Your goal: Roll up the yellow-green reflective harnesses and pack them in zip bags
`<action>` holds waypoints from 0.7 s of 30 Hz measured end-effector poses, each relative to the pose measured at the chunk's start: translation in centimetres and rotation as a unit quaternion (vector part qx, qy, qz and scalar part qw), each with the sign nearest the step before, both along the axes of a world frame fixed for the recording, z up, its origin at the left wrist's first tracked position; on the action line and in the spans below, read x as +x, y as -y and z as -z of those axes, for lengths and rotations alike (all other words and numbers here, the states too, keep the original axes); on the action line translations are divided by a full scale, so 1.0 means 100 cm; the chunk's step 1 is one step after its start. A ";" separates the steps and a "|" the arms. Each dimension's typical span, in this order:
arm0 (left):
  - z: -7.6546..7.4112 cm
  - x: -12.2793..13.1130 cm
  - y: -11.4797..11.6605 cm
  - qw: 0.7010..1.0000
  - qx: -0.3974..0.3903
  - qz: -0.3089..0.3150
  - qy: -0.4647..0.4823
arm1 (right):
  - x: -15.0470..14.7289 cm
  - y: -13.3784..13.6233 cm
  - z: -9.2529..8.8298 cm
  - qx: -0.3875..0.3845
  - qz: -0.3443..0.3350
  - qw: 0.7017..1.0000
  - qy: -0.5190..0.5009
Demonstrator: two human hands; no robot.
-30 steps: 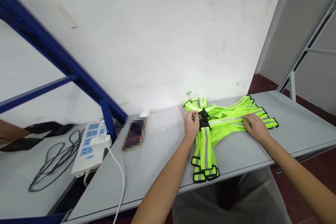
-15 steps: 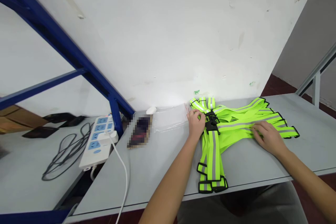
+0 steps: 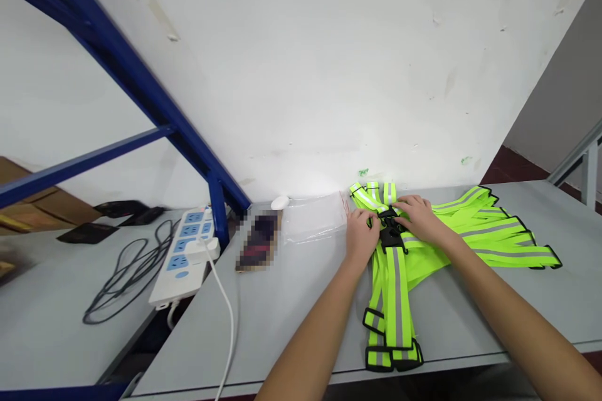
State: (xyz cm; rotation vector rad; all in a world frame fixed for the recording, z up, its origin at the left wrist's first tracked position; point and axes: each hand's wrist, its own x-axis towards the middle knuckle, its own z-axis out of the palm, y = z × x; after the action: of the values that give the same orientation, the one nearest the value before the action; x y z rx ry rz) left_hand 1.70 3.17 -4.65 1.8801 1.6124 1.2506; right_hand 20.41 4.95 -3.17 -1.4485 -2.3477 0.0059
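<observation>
Reflective straps [image 3: 426,260] just beside a flat clear plastic bag [image 3: 315,219]

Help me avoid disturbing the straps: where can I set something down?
Between the white cable, clear plastic and left forearm; also right of the right forearm, below the green straps. Crowded: around the black buckle, with left hand and right hand close.

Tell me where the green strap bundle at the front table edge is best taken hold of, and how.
Probably pinch the strap bundle across its width, just behind the black end buckles, coming from the near side of the table: it lies layered and uncovered, its end toward that side.
</observation>
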 end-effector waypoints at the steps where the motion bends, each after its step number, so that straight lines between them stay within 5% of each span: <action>1: 0.000 0.000 0.000 1.000 -0.002 -0.002 0.000 | -0.002 -0.002 0.004 -0.002 0.003 1.000 -0.002; 13: 0.002 0.001 -0.009 0.988 -0.093 -0.026 0.121 | -0.012 0.008 0.003 0.026 -0.050 0.997 -0.054; 21: 0.000 0.000 -0.008 0.973 -0.122 -0.016 0.195 | -0.004 0.034 -0.031 -0.044 -0.070 0.991 -0.109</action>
State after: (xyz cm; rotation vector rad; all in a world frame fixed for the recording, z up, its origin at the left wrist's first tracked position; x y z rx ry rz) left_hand 1.69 4.01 -4.63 1.3662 1.5061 1.2712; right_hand 20.04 1.59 -0.10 -1.2496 -2.2874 0.2933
